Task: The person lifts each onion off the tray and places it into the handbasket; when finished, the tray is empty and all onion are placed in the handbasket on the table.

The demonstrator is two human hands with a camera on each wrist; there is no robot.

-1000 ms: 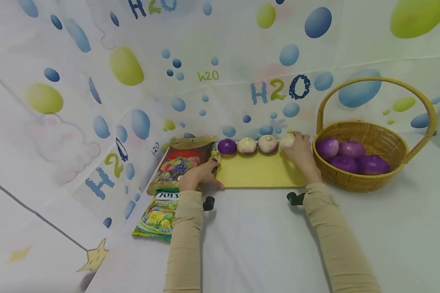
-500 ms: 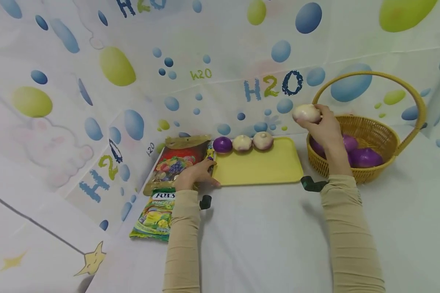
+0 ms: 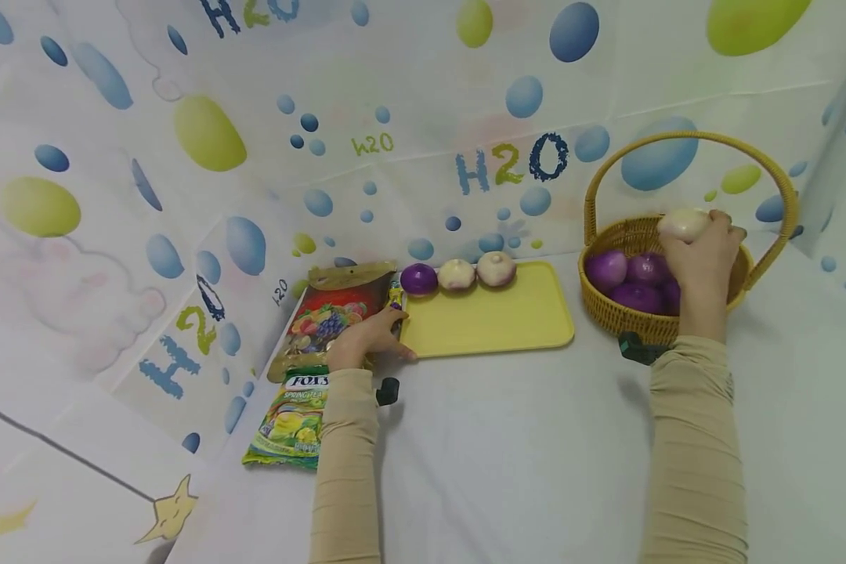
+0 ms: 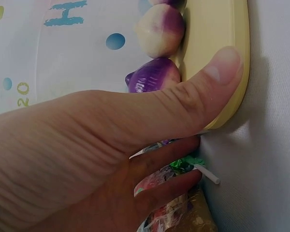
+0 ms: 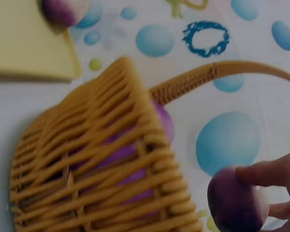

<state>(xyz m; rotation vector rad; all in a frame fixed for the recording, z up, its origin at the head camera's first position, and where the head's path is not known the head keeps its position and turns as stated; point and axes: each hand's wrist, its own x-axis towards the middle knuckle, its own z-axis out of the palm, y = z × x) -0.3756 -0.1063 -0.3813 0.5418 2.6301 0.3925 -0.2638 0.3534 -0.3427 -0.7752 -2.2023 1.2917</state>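
My right hand (image 3: 706,254) grips a white-and-purple onion (image 3: 682,225) over the wicker basket (image 3: 609,316). In the right wrist view the onion (image 5: 234,200) shows its dark purple side, with fingers (image 5: 263,173) on it. Several purple onions (image 3: 634,298) lie inside the basket, partly hidden by that hand. My left hand (image 3: 366,337) rests at the left end of the yellow tray (image 3: 486,321). Its thumb lies on the tray's rim, and its straight fingers reach down by a wrapped lollipop (image 4: 183,164). One purple onion (image 3: 419,279) and two pale ones (image 3: 497,269) line the tray's back edge.
Left of the tray lies a red-and-gold pouch (image 3: 338,309) with fruit pictures. A green Fox's candy bag (image 3: 289,423) is in front of it, partly behind the left forearm. The basket's tall handle (image 3: 691,135) arches over its opening. A patterned sheet (image 3: 423,188) hangs behind.
My right hand has lifted the pale onion from the tray's right end and carried it rightward to above the basket. The left hand has stayed at the tray's left end.
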